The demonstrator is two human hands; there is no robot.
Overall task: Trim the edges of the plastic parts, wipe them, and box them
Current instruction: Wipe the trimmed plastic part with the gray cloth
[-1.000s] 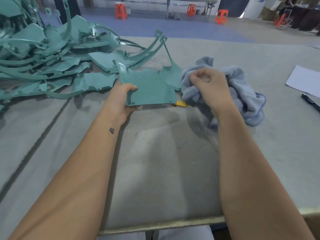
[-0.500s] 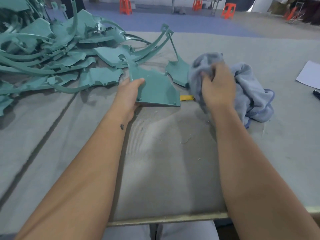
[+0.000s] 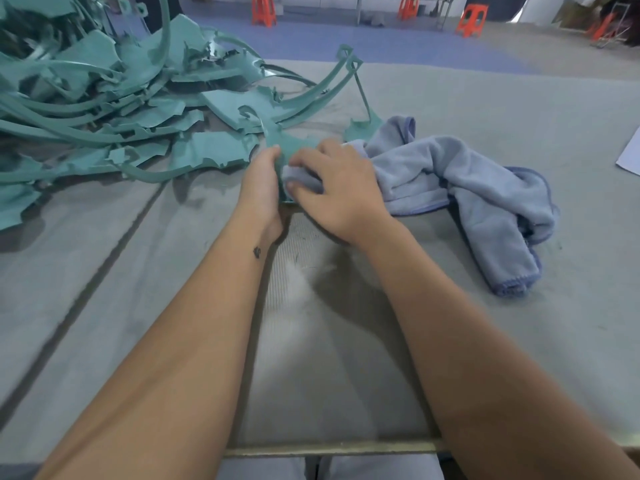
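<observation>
My left hand (image 3: 261,188) grips the near left edge of a teal plastic part (image 3: 291,143) that lies on the grey table, a long curved arm rising from it toward the back. My right hand (image 3: 337,190) holds a bunched end of the pale blue cloth (image 3: 467,188) and presses it onto the part, covering most of its flat plate. The rest of the cloth trails off to the right on the table.
A big heap of teal plastic parts and offcuts (image 3: 104,109) fills the back left of the table. A white sheet of paper (image 3: 630,154) lies at the right edge. Orange stools (image 3: 472,15) stand on the floor beyond. The table's near edge (image 3: 329,448) runs across the bottom.
My right hand has carried the bunched cloth leftward from beside the part onto its flat plate, next to my left hand. The left hand keeps its grip on the part.
</observation>
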